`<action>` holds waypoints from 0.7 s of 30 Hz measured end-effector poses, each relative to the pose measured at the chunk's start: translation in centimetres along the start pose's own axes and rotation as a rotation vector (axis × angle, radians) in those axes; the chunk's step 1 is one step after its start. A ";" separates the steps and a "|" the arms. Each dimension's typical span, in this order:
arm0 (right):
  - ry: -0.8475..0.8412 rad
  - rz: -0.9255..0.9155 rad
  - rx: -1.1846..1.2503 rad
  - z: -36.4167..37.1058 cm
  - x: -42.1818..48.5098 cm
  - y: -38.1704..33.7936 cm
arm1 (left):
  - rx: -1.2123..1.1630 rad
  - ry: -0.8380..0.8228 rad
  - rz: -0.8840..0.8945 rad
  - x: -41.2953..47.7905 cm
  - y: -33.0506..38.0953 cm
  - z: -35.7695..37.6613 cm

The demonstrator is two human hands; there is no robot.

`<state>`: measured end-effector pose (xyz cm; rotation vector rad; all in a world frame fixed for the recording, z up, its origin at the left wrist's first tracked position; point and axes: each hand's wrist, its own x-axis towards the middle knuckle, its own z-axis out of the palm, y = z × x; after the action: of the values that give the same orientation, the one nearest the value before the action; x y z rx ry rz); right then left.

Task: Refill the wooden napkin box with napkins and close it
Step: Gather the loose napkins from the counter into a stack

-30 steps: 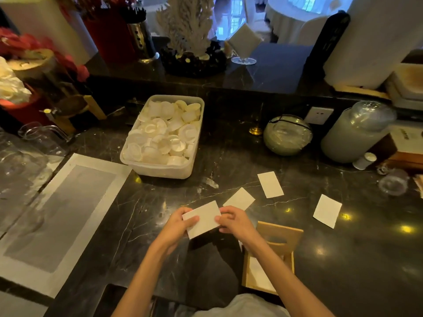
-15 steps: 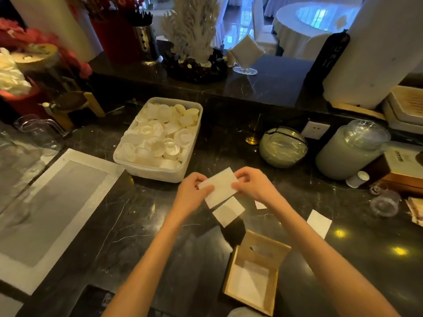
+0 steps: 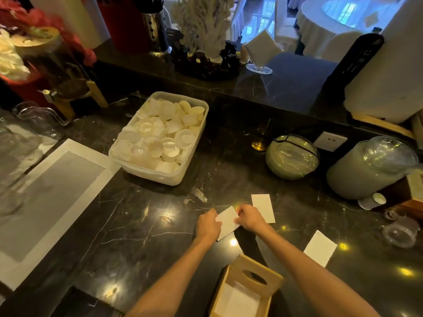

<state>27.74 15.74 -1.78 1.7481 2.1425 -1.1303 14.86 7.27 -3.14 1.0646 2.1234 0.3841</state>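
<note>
The dark, veined marble bench (image 3: 142,225) carries everything here, and its polished face is slick enough that thin paper would slide on it instead of lifting cleanly. Near the bottom edge of the view stands the open light-wood napkin box (image 3: 246,291), its slotted wooden lid (image 3: 259,274) tipped up at the far side and a white layer lying inside. It looks stiff and light, best taken by its side walls, and the lid by its edges.

Two flat white folded napkins lie loose: the far napkin (image 3: 263,208) just beyond the hands, and the right-hand napkin (image 3: 320,248) well apart to the right of the box. Both appear weightless, soft and easily creased.

Between the hands, just above the bench beyond the box, is the held white napkin (image 3: 227,221). The left hand (image 3: 208,226) pinches its left edge and the right hand (image 3: 250,219) its right edge, both clamped on it. Gripping opposite short edges seems the right hold, keeping the sheet flat for the box.
</note>
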 end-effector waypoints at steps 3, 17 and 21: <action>0.034 -0.021 0.033 0.9 0.5 0.9 | 0.117 0.008 0.026 0.3 -0.4 0.7; 0.137 0.014 -0.006 2.2 1.2 0.9 | 0.270 0.079 0.030 0.7 -0.3 1.5; 0.106 0.014 0.027 2.0 1.0 0.9 | 0.237 0.010 0.064 0.9 -0.7 1.1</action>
<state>27.64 15.26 -4.13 1.8723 2.1803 -1.0919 14.88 7.46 -4.71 1.2691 2.1871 0.1704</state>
